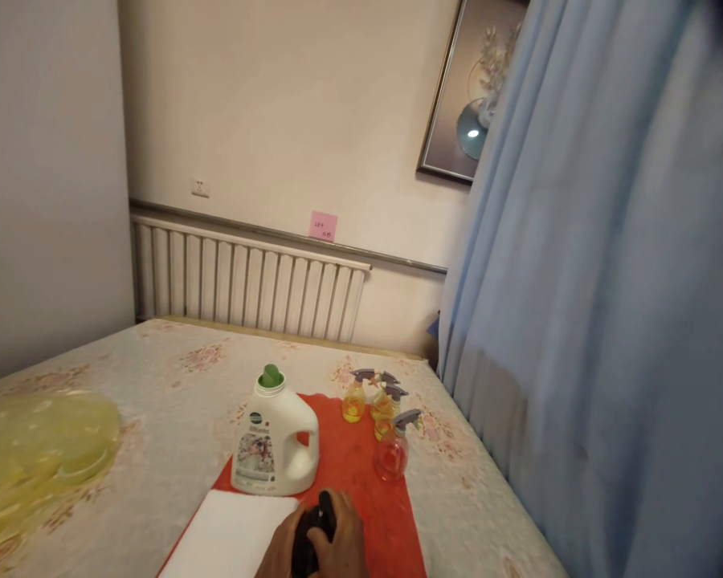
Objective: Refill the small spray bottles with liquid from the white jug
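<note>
Holding a small, curved black object [303,543] in a closed grip between left hand [277,550] and right hand [345,538], over a red cloth [391,522] and near a flat white sheet [229,526]. Facing a large white plastic jug [277,441] with a green top [271,375], just beyond.

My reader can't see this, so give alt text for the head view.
A left hand and right hand grip a dark object by a white sheet on a red mat; a white jug and spray bottles stand beyond.
</note>
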`<state>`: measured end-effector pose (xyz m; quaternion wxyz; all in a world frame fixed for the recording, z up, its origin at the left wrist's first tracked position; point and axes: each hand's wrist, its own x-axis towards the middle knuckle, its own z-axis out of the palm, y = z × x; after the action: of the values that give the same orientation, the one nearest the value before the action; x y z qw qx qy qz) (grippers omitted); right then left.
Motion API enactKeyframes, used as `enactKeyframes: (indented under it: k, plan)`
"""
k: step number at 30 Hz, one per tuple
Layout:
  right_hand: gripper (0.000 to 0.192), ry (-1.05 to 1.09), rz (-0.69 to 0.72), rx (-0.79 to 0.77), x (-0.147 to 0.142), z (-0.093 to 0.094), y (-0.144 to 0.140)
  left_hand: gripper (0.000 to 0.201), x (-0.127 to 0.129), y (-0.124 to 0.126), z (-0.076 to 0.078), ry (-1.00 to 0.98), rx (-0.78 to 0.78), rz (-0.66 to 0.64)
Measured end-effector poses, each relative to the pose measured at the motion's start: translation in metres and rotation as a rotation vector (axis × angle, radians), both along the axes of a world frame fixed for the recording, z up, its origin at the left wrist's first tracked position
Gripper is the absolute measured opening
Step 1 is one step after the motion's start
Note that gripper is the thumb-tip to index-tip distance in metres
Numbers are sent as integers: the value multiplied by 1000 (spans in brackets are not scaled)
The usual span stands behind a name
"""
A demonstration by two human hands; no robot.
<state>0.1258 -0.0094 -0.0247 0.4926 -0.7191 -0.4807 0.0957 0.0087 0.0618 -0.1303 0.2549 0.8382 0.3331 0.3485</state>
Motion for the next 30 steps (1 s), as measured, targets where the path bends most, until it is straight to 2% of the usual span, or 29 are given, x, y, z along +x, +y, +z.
enactKeyframes:
  k: [5, 8, 11, 16, 19, 25, 27, 30]
  plan:
    - [69, 109, 77, 4, 7, -9, -3, 79, 0, 1, 0, -14, 20, -18]
    - [72, 179, 80, 28, 6, -9, -2, 79, 0, 0, 0, -5, 7, 1]
    - [64, 211, 28, 76, 3, -5, 0, 76, 0, -2, 2, -9, -10, 5]
    - [40, 212, 14, 95, 0, 6, 0, 76, 0, -6, 5, -43, -3, -6]
    - [43, 237, 24, 114, 2, 1, 0, 74, 1, -7, 7, -49, -19, -14]
    - [48, 274, 17, 124, 6, -24, 0, 75, 1, -7, 9, -58, -23, -41]
    - [49, 274, 34, 117, 5, -22, -1, 75, 0, -8, 9, -76, -25, -44]
    - [42, 230, 12, 105, 1, -9, -1, 75, 0, -8, 10, -101, -39, -32]
